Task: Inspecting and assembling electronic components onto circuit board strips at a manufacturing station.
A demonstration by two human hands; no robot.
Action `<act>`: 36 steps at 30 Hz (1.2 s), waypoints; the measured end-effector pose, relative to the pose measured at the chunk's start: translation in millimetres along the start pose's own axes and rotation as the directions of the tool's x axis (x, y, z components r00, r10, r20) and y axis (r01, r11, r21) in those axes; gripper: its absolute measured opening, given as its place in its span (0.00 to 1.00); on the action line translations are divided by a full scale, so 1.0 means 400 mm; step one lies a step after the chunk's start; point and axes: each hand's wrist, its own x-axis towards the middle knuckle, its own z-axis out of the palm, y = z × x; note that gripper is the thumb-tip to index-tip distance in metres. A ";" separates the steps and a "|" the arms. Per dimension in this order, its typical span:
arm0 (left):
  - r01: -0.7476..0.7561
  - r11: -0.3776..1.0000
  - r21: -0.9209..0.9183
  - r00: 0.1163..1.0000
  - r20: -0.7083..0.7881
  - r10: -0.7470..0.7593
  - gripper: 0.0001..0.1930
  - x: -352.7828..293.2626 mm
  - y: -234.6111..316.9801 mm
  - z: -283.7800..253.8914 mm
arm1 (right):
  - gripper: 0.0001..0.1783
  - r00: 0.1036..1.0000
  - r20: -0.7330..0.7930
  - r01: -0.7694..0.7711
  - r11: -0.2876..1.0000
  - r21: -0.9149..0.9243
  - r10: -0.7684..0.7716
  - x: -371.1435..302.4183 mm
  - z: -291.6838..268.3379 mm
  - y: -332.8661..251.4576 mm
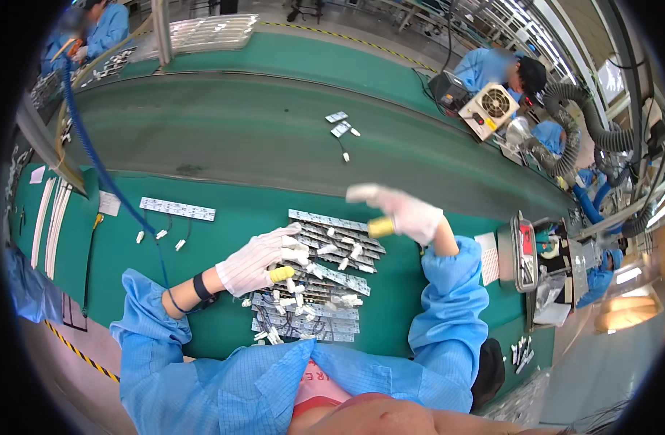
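Note:
My left hand [254,262], in a white glove with a yellow cover on the thumb, rests at the left side of a pile of LED circuit strips [332,221]. Its fingers reach over the strips among white plug connectors [327,249], with the thumb apart from them. Beyond the pile's upper right, my right hand [403,214] hangs in the air, gloved the same way. Its fingers stretch out to the left, slightly smeared, with the thumb apart and nothing visible in them. More strips [336,330] lie stacked nearer my body, their wires and connectors spread over them.
One strip [177,209] with wired connectors lies at the left of the green table [390,312]. Past it runs a conveyor belt [238,119] carrying a few small boards [340,129]. A blue coiled cord [100,163] hangs at left. At right stands a metal container [517,254]. Co-workers sit across the belt.

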 end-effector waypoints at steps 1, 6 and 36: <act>0.051 0.999 -0.003 0.998 0.027 -0.051 0.21 0.005 0.016 -0.007 | 0.38 0.994 -0.109 -0.059 0.965 -0.256 0.031 0.078 -0.028 0.037; -0.014 0.993 -0.120 1.000 -0.018 0.012 0.16 -0.002 0.009 0.021 | 0.44 0.771 -0.635 -0.519 0.521 -0.677 -0.057 0.344 -0.084 0.299; 0.060 0.990 0.129 0.961 -0.276 -0.022 0.09 0.124 0.153 0.013 | 0.29 0.635 -0.594 -0.083 0.720 -0.689 -0.495 0.042 0.258 -0.221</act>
